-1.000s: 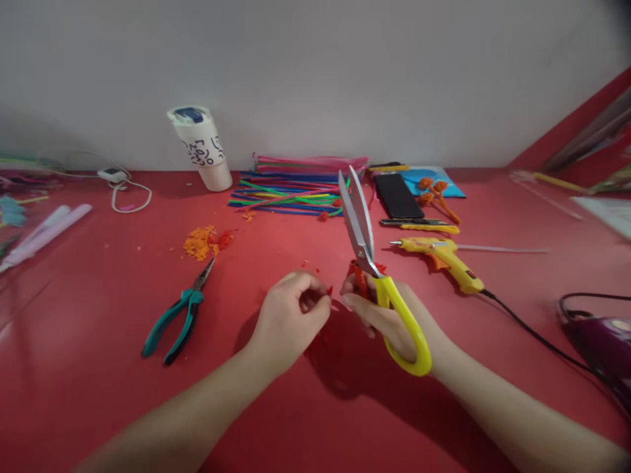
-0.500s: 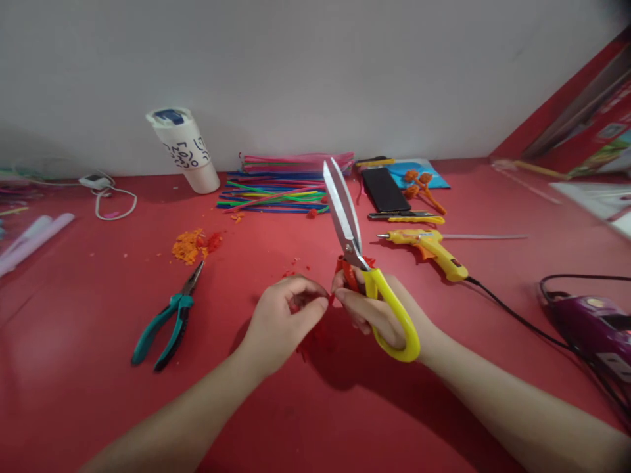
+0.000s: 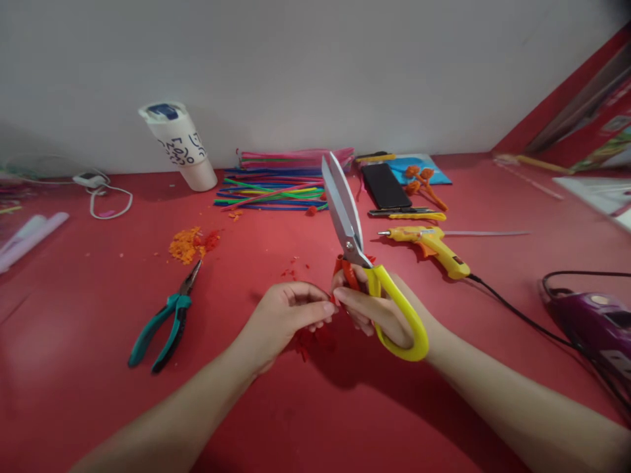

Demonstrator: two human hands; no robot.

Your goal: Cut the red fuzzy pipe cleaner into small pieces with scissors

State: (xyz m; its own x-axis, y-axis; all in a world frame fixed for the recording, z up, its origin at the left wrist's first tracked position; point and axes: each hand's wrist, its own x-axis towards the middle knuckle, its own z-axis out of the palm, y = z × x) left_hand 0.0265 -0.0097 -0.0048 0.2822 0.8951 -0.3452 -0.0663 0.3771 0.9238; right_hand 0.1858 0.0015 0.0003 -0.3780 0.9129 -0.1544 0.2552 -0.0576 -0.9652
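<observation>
My right hand (image 3: 379, 305) is wrapped around the scissors (image 3: 349, 244), whose yellow handle loops over the fingers. Their blades point up and away, slightly parted. My left hand (image 3: 298, 305) is closed in a pinch, its fingertips meeting the right fingers at a small red pipe cleaner piece (image 3: 334, 300), mostly hidden by the fingers. Beneath the hands lie red fuzzy clippings (image 3: 313, 341), with smaller red bits just beyond. To the left are teal-handled pliers (image 3: 172, 315), below a pile of orange fluff (image 3: 186, 246).
Pipe cleaners (image 3: 271, 190) in several colours lie by the wall, beside a white tumbler (image 3: 185, 148). On the right are a black phone (image 3: 386, 186), orange fuzzy stems (image 3: 419, 180), a utility knife (image 3: 417, 215), a yellow glue gun (image 3: 434, 248) with its cable, and a purple device (image 3: 591, 328).
My left hand has shifted slightly right, its fingertips now touching my right hand's fingers. The scissors stay in nearly the same pose. The whole view has shifted a little.
</observation>
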